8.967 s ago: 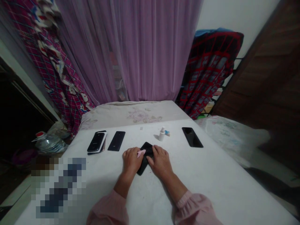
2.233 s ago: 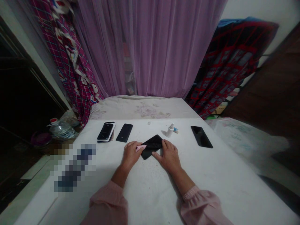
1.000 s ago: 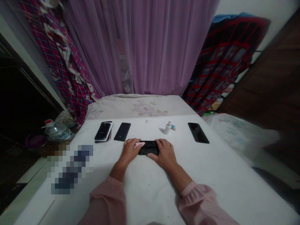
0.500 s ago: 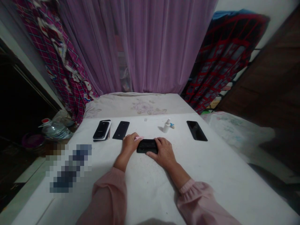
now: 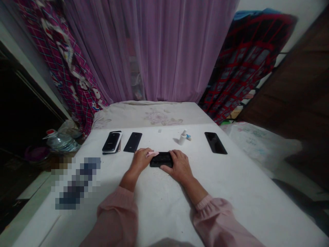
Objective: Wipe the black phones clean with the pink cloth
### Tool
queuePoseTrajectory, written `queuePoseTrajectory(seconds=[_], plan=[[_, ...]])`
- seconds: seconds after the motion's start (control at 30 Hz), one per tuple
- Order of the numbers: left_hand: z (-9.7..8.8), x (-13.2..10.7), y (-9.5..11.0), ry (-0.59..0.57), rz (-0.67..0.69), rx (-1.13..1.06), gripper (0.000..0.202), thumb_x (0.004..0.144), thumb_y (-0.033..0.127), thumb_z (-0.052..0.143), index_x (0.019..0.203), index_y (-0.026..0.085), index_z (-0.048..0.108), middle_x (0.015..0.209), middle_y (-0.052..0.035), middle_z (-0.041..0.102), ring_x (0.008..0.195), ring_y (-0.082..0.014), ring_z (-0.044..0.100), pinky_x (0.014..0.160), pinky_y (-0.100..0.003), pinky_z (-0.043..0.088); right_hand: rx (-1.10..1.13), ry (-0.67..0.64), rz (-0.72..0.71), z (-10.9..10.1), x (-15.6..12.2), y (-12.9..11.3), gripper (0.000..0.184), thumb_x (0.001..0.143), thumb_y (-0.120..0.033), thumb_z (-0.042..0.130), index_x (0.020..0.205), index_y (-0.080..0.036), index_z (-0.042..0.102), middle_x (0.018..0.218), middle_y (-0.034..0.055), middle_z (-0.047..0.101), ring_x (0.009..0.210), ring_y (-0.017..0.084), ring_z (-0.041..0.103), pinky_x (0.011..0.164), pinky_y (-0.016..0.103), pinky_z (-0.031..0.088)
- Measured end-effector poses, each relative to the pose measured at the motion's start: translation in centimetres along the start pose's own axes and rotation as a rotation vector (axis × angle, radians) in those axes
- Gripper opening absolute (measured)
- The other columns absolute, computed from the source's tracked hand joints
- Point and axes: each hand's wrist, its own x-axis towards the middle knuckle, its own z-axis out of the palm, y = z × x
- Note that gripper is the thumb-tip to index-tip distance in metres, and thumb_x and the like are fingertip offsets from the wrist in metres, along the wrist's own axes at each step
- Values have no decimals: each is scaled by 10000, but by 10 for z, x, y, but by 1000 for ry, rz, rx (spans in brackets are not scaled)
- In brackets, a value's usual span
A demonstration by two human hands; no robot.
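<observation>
A black phone (image 5: 161, 160) lies sideways on the white table in front of me. My right hand (image 5: 180, 164) grips its right end, thumb along the near edge and fingers over the far side. At the phone's left end, my left hand (image 5: 143, 160) is closed on a small pink cloth (image 5: 152, 154), part of which sticks out above the thumb toward the phone. Beyond the left hand lies a dark phone (image 5: 133, 142), face down. A small white spray bottle (image 5: 182, 137) stands behind the right hand, a little blue-and-white item (image 5: 189, 137) beside it.
Stacked phones (image 5: 112, 142) lie at the table's left, and another black phone (image 5: 216, 143) at the right. A tiny pale square (image 5: 159, 130) is near the back. Purple curtains (image 5: 174, 51) hang behind; a large water bottle (image 5: 60, 140) stands off the left side.
My left wrist has shifted slightly left and the hand has turned. More of the pink cloth shows now, reaching the phone's left corner. My right hand and the phone stay in place.
</observation>
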Motion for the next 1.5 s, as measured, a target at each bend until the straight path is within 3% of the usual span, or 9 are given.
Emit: queuePoseTrajectory(seconds=[0.13,0.27,0.53,0.87,1.1,1.3,1.5], plan=[[-8,-5,-5,-73,92,-52,232,859,236,604,1053,243,731,1098,-49,735,1049,-200,651,932,-295,462,13,0,-1,0,0,0,741,777,-680,625,1284,-142,568,1244,189,579,1154,346,508,985,498,373],[-11,-5,-7,-106,123,-71,199,836,185,610,969,253,742,1127,-28,730,1079,-192,641,967,-286,444,18,-9,-6,1,0,2,746,782,-679,620,1297,-142,559,1248,194,575,1167,355,501,988,503,366],[-8,6,-4,-76,9,-19,159,830,297,645,931,244,756,883,-33,747,893,-208,647,800,-282,458,9,-5,-3,0,-1,1,752,793,-703,591,1282,-133,567,1237,188,577,1157,347,498,983,502,366],[-8,18,0,-81,-57,-24,172,831,340,649,947,263,750,864,-15,749,853,-195,665,701,-255,443,-28,-11,3,-1,-1,-1,748,789,-696,600,1281,-132,570,1241,186,577,1152,342,502,984,497,373],[-12,9,-8,-120,-5,-38,169,828,305,649,947,243,751,906,-40,744,891,-210,667,771,-276,464,-3,-10,-2,-2,0,-1,739,803,-701,580,1277,-134,570,1243,190,578,1164,346,501,985,498,369],[-19,-2,-14,-200,94,-103,128,798,250,675,906,251,744,1190,-32,706,1109,-199,623,939,-272,443,2,-7,4,-3,0,-3,728,802,-688,593,1274,-135,570,1255,193,577,1170,348,504,991,500,369],[-17,-1,-11,-204,89,-86,119,803,320,681,887,259,740,1185,-25,702,1137,-214,597,976,-302,414,-21,-23,11,-3,0,-2,741,800,-680,601,1282,-118,565,1259,196,575,1177,345,499,995,491,364]])
